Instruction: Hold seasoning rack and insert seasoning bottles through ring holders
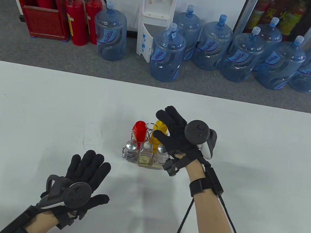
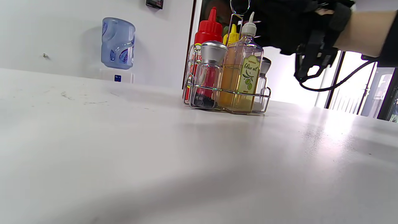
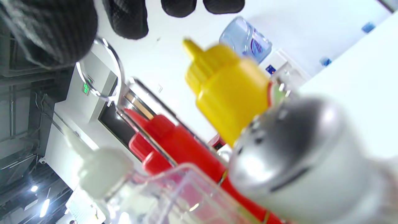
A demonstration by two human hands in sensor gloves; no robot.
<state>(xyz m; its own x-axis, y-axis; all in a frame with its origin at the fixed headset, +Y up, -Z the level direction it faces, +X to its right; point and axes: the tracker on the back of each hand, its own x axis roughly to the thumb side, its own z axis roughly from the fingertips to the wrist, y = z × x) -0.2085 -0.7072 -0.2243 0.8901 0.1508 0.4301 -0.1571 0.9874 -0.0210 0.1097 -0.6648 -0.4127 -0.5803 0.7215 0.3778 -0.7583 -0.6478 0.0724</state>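
Note:
A wire seasoning rack stands at the table's middle. In its rings stand a red squeeze bottle, a yellow squeeze bottle, an olive oil bottle and two metal-capped shakers. My right hand hovers over the yellow bottle with fingers spread. In the right wrist view its fingertips stay clear of the yellow cap, and the thumb is beside the rack's ring handle. My left hand is open and empty, low over the table, front left of the rack.
The white table spreads wide on all sides of the rack. Beyond its far edge, on the floor, stand several water jugs, a water dispenser and fire extinguishers.

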